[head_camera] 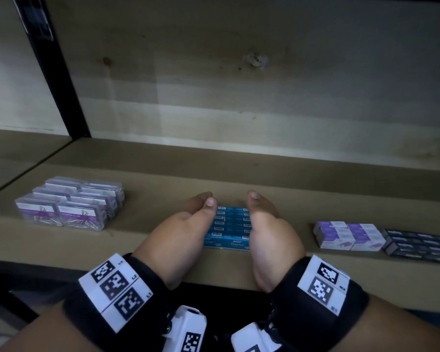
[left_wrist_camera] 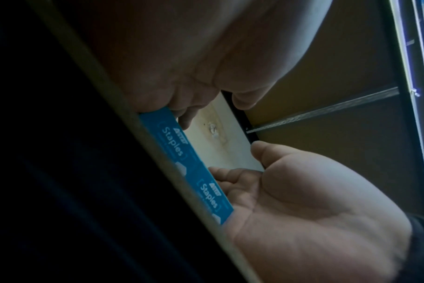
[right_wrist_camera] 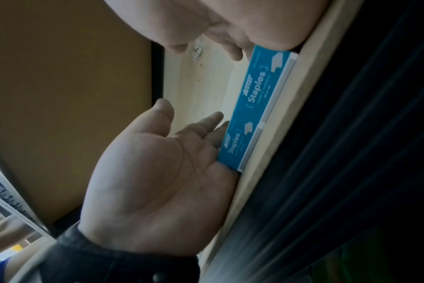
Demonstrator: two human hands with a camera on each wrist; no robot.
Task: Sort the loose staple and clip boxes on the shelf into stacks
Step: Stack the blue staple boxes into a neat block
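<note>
A block of blue staple boxes (head_camera: 228, 226) lies on the wooden shelf (head_camera: 163, 179), several rows deep, near the front edge. My left hand (head_camera: 188, 219) lies flat against the block's left side and my right hand (head_camera: 266, 222) against its right side, fingers straight, thumbs on top. In the left wrist view the blue staple boxes (left_wrist_camera: 179, 151) sit between the left hand (left_wrist_camera: 182, 57) and the right hand's (left_wrist_camera: 303, 201) open palm. In the right wrist view they (right_wrist_camera: 254, 107) sit between the right hand (right_wrist_camera: 218, 19) and the left hand (right_wrist_camera: 157, 181).
Clear clip boxes with purple labels (head_camera: 69, 204) are stacked at the left. White-and-purple boxes (head_camera: 348, 236) and dark boxes (head_camera: 417, 246) lie in rows at the right. A black upright post (head_camera: 54, 67) stands at the back left. Bare shelf lies behind the blue block.
</note>
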